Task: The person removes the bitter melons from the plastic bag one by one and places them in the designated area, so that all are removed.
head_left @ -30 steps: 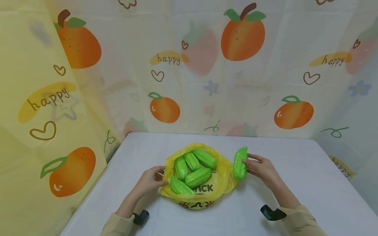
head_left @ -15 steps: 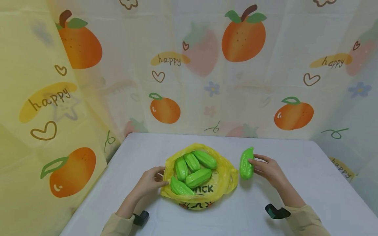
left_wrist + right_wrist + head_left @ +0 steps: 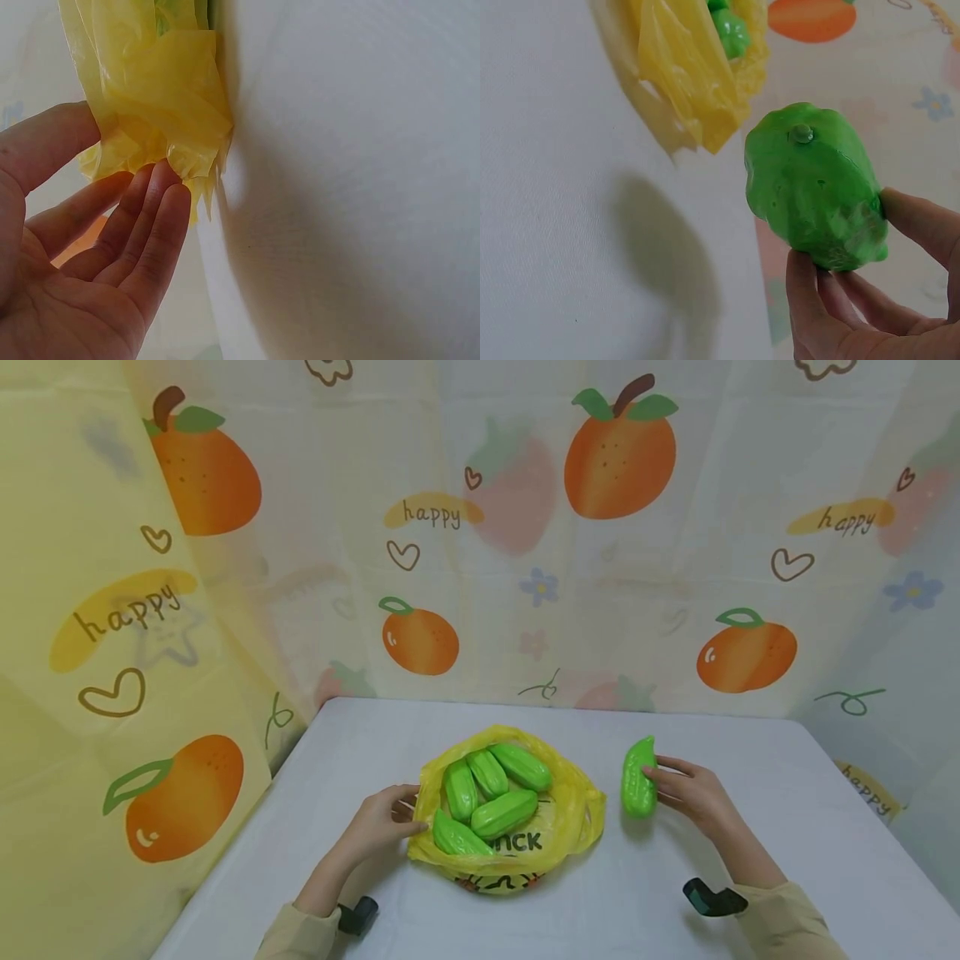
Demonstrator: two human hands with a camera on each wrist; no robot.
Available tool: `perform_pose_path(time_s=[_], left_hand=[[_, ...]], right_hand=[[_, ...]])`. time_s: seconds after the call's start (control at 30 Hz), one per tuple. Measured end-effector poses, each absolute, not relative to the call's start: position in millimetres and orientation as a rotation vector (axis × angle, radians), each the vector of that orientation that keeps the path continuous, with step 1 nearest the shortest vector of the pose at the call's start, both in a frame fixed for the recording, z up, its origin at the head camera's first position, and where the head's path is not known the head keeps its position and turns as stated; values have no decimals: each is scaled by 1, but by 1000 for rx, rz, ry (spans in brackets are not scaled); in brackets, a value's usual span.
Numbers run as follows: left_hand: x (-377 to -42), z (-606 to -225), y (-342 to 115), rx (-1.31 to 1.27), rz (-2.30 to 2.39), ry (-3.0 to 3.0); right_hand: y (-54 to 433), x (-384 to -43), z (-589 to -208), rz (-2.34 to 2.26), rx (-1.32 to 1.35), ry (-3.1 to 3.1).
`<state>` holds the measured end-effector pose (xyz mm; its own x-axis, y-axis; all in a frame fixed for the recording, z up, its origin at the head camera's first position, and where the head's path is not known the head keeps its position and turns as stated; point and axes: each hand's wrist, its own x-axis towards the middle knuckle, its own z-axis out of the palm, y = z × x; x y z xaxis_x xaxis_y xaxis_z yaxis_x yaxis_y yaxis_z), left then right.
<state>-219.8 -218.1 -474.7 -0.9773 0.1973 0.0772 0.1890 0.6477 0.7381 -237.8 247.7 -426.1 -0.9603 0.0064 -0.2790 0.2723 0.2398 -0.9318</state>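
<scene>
My right hand (image 3: 693, 789) grips a glossy green bitter melon (image 3: 638, 779), with the thumb on one side and the fingers on the other. Its ribbed end and short stem stub face the right wrist camera, and a shadow falls on the cloth below. At the left rim of a yellow plastic bag (image 3: 592, 810), my left hand (image 3: 381, 817) holds the crumpled film lightly between thumb and bent fingers; some fingertips are hidden behind it. Several more green bitter melons (image 3: 504, 811) lie inside the wide-mouthed bag, over dark printed lettering.
A white cloth (image 3: 570, 918) covers the table under the bag. Behind and beside it hang curtains (image 3: 510, 610) printed with oranges and "happy". A dark wrist device (image 3: 715, 898) sits by the right sleeve, and another (image 3: 358, 916) by the left sleeve.
My right hand has carried the bitter melon rightward, away from the bag's right rim, leaving a wider gap. The left hand and the bag stay where they were.
</scene>
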Motion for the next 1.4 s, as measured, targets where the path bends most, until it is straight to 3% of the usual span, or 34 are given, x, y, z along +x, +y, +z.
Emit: perform_pose_path(time_s=[1.4], left_hand=[[-220,-473,-218,311,1258,2830]], right_hand=[[273,-261,-441,-1692,427,2237]])
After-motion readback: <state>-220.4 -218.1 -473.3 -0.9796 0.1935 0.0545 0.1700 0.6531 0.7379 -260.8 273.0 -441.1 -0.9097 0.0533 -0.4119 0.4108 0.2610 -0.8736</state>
